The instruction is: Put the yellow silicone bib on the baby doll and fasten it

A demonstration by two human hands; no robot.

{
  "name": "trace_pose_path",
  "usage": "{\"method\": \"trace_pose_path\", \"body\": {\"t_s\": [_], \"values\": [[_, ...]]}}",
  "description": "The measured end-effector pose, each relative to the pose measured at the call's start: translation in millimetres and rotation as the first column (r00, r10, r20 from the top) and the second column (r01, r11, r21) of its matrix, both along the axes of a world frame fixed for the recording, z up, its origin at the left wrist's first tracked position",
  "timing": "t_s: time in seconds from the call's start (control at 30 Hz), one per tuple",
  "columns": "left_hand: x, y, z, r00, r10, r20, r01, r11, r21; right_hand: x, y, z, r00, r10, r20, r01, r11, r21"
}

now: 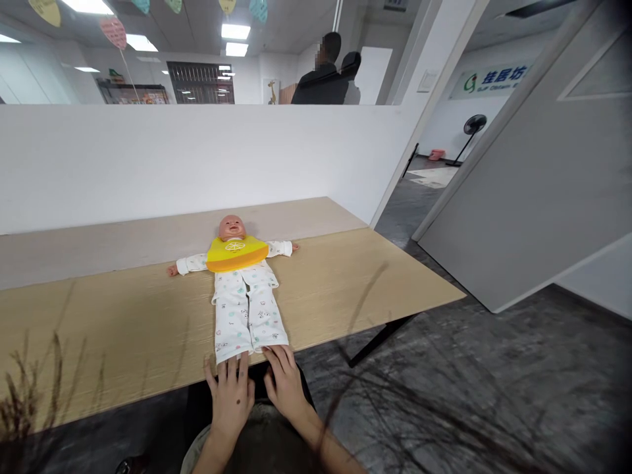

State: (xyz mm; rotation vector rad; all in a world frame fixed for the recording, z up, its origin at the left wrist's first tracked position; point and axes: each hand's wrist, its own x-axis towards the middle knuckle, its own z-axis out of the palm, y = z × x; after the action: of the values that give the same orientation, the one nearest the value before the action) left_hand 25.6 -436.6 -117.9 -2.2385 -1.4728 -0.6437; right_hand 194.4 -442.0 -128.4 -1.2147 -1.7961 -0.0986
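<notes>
A baby doll (232,227) lies face up on the wooden table (336,283), its arms spread to the sides. It wears white patterned clothes (237,309) and a yellow bib (236,253) with an orange lower edge. My left hand (230,393) rests at the table's front edge, fingers apart, its fingertips at the hem of one trouser leg. Beside it, my right hand (285,382) touches the hem of the other leg with its fingers spread. Neither hand grips anything visible.
Behind the table stands a white partition (197,158) with a window, through which a seated person (320,79) shows. A grey door (533,178) stands at the right, beside a doorway with a black fan (474,124) beyond. Dark blurred strands cross the lower view.
</notes>
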Motion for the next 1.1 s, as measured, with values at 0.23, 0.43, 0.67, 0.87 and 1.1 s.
{"method": "trace_pose_path", "body": {"t_s": [0.23, 0.43, 0.67, 0.87, 1.1], "values": [[-2.6, -0.1, 2.6, 0.999, -0.02, -0.034, 0.02, 1.0, -0.005, -0.1, -0.8, -1.9, 1.0, -0.004, 0.003, 0.004, 1.0, -0.016], [-3.0, -1.8, 4.6, 0.999, -0.03, -0.025, 0.03, 1.0, -0.006, -0.4, -1.3, -2.7, 1.0, 0.007, -0.001, -0.007, 1.0, -0.025], [-6.1, 0.9, 4.3, 0.998, -0.053, 0.014, 0.053, 0.999, 0.004, -0.5, -0.4, -1.3, 1.0, 0.007, -0.006, -0.007, 1.0, -0.009], [-10.6, -0.2, 4.8, 1.0, -0.025, 0.003, 0.025, 0.999, 0.02, 1.0, -2.2, 1.8, 1.0, 0.008, -0.004, -0.009, 0.999, -0.054], [-9.2, -4.8, 3.8, 0.999, 0.053, -0.007, -0.053, 0.999, -0.013, 0.7, -1.8, 0.0, 1.0, 0.001, -0.01, -0.001, 0.999, -0.032]]}}
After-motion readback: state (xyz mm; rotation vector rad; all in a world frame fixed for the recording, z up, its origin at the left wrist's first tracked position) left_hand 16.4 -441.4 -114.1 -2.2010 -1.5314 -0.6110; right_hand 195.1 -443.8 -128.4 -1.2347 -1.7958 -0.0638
